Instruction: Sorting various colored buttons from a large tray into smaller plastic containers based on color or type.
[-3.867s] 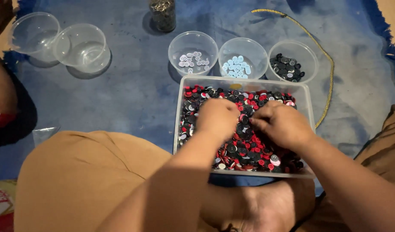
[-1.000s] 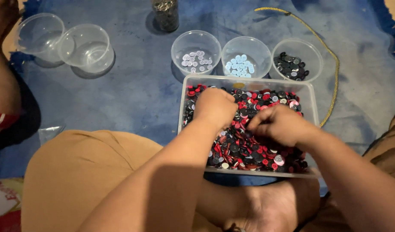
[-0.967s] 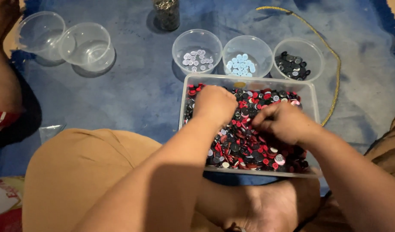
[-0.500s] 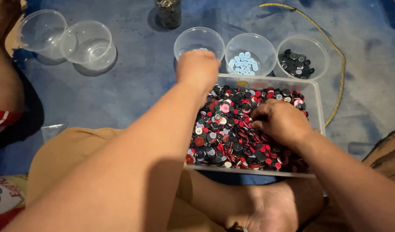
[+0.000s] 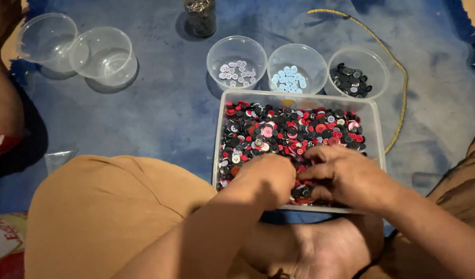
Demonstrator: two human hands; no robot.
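Observation:
A clear rectangular tray point(image 5: 378, 135) holds a heap of red, black, pink and white buttons point(image 5: 286, 132). Both hands rest in the near part of that heap. My left hand point(image 5: 271, 178) has its fingers curled down into the buttons. My right hand point(image 5: 346, 175) is beside it, fingertips pinching among the buttons; what it pinches is hidden. Behind the tray stand three clear round bowls: one with white buttons point(image 5: 236, 62), one with light blue buttons point(image 5: 297, 67), one with black buttons point(image 5: 359, 70).
Everything lies on a blue cloth point(image 5: 165, 103). Two empty clear bowls point(image 5: 103, 56) sit at the far left, a dark jar point(image 5: 200, 16) at the back, a yellow cord point(image 5: 392, 57) at the right. Another person's arm point(image 5: 2, 98) is at the left edge. My knee point(image 5: 108, 212) fills the foreground.
My left hand, which was reaching out over the white-button bowl half a second ago, has come back into the near part of the tray beside my right hand.

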